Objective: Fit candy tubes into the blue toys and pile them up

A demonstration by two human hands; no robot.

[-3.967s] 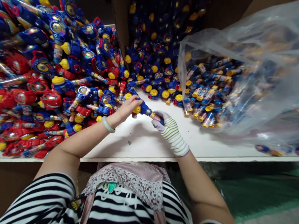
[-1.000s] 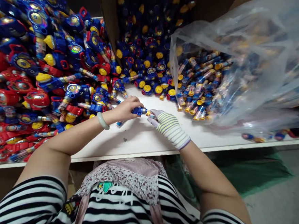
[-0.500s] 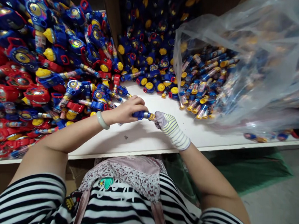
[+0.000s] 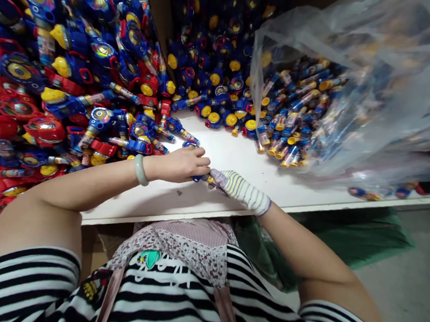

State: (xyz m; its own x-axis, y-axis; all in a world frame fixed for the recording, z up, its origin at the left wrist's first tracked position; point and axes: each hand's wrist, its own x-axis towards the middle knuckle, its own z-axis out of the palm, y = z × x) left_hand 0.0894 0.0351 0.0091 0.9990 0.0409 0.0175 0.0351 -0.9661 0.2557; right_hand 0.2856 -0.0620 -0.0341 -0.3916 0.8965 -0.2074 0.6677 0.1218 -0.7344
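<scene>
Fingers (image 4: 202, 164) of left hand (image 4: 180, 164) and right hand (image 4: 239, 188) grip toy (image 4: 197, 178), label illegible.

A: Hands?
B: Left hand (image 4: 180, 164) closed over blue toy (image 4: 197, 178), gloved right hand (image 4: 239, 188) pinching its tube end, over white table (image 4: 232, 152).
A: Surroundings?
B: Toy pile (image 4: 66, 93) left, plastic bag (image 4: 359, 72) of tubes right.

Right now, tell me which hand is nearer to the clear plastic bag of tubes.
Right. The gloved right hand sits left of the plastic bag; the bare left hand is farther left, beyond it. Both hold a small blue toy.
</scene>
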